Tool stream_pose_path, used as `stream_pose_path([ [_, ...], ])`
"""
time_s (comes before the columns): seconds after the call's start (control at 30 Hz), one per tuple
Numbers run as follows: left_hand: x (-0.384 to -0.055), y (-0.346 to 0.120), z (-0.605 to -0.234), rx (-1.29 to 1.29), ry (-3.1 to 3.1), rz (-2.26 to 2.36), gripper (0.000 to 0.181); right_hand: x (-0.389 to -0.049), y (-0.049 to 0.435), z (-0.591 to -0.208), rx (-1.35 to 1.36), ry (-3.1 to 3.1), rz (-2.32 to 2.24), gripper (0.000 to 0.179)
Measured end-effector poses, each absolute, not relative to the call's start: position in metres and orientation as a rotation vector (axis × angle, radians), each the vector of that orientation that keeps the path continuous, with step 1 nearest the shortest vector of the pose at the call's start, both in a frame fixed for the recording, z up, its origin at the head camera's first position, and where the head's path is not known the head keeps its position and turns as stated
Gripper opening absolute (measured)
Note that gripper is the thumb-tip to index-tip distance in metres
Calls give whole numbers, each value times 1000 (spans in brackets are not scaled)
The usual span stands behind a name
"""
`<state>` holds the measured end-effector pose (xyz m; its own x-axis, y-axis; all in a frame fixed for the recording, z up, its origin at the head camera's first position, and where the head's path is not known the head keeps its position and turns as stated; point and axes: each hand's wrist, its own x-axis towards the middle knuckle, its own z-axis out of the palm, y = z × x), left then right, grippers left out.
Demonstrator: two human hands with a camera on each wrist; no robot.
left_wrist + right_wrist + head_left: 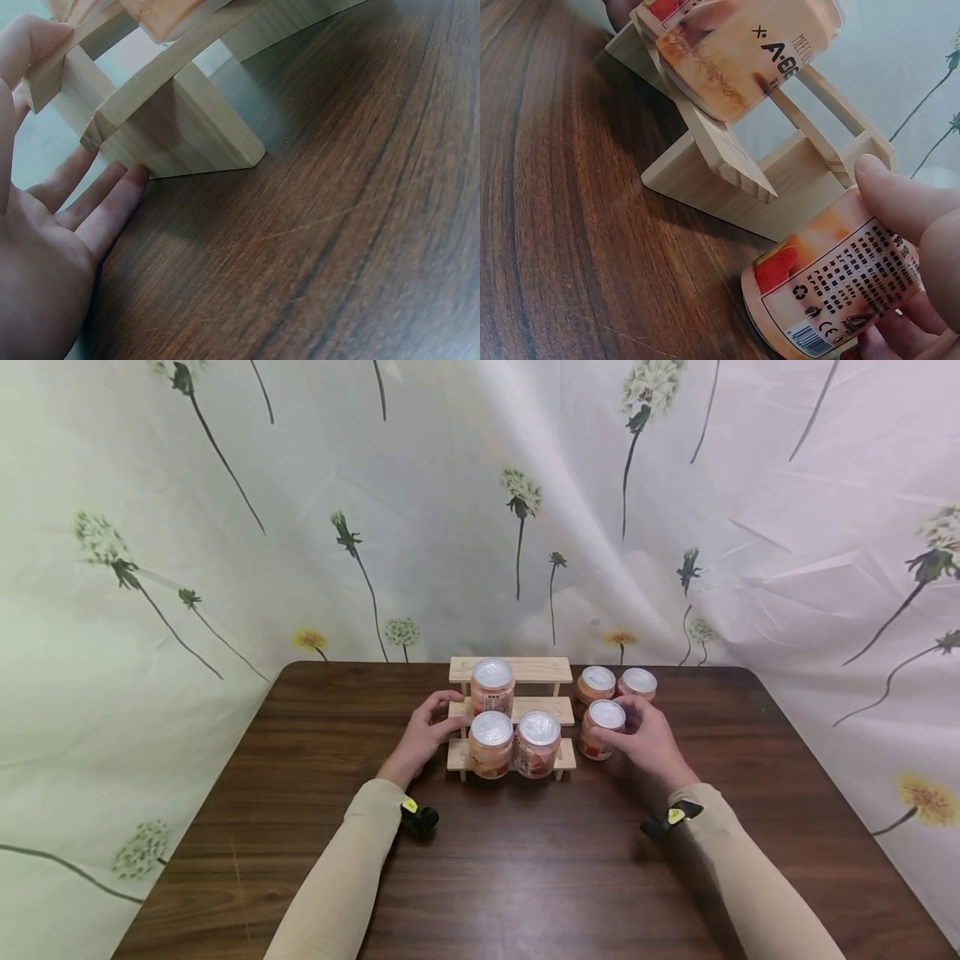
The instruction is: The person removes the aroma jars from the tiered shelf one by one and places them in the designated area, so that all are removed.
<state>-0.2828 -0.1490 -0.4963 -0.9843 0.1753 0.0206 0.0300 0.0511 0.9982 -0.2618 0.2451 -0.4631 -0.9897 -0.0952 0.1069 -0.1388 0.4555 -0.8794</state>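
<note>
A small three-step wooden rack (543, 669) stands near the back of the table. Two silver-lidded jars with orange labels, a left one (491, 746) and a right one (537, 745), sit on its lowest step. Another jar (492, 687) stands on the middle step. My left hand (424, 732) touches the rack's left side, thumb by a step and fingers along the side board (217, 127). To the right of the rack, my right hand (647, 737) grips a jar (832, 277) between thumb and fingers, low by the table top.
Behind the gripped jar stand two more jars, one nearer the rack (596, 683) and one farther right (638, 682). The dark wood table (570, 868) ends at a curtain (450, 527) printed with dandelions.
</note>
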Motion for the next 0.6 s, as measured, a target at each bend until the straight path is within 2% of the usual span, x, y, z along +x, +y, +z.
stream_pose_path([
  [0.33, -262, -145, -465, 242, 2189, 2087, 41, -262, 247, -462, 225, -2653, 1616, 68],
  [0.6, -279, -148, -490, 214, 2158, 2104, 42, -263, 249, -460, 259, -2635, 1640, 64],
])
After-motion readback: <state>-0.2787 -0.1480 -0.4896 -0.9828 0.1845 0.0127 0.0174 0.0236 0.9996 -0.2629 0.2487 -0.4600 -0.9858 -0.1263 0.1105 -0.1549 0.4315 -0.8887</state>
